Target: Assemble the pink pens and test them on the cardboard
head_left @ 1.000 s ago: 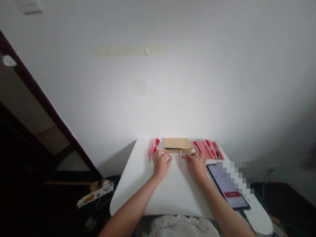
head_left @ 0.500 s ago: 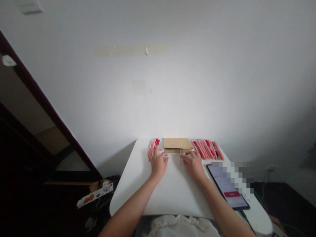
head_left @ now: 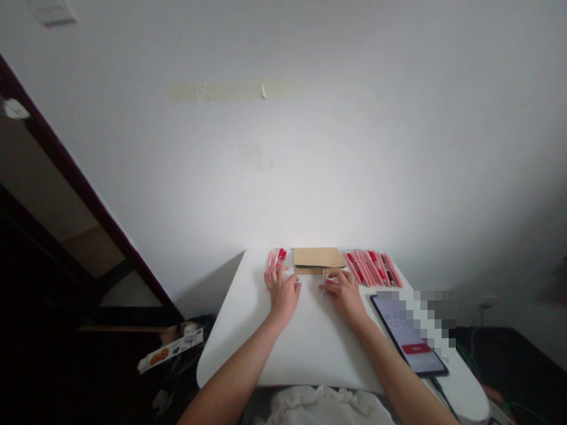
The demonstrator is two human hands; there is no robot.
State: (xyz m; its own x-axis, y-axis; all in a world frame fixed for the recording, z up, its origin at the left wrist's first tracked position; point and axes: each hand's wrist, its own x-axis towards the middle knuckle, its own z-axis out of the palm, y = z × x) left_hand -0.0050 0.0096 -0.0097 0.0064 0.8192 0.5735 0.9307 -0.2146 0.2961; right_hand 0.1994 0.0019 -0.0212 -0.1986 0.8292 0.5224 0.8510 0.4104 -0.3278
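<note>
My left hand [head_left: 282, 290] lies on the white table [head_left: 310, 342], fingers spread, with the fingertips at the near ends of a small bunch of red and pink pens [head_left: 274, 260]. My right hand [head_left: 344, 293] reaches left, its fingertips drawn together on a thin grey pen [head_left: 323, 275] lying just in front of a flat brown cardboard box [head_left: 319, 257]. The pen's lower part is hidden under the fingers. A row of several pink and red pens [head_left: 374, 268] lies right of the box, beside my right hand.
A phone [head_left: 410, 339] with a lit screen lies at the table's right, a cable running off its near end. The table stands against a white wall. A printed carton [head_left: 170, 351] sits on the dark floor to the left. Pale cloth [head_left: 328, 407] lies at the near edge.
Both hands have slid a little away from me and to the left. The left hand has reached the red pens, and the right hand's fingers have closed in over the thin pen.
</note>
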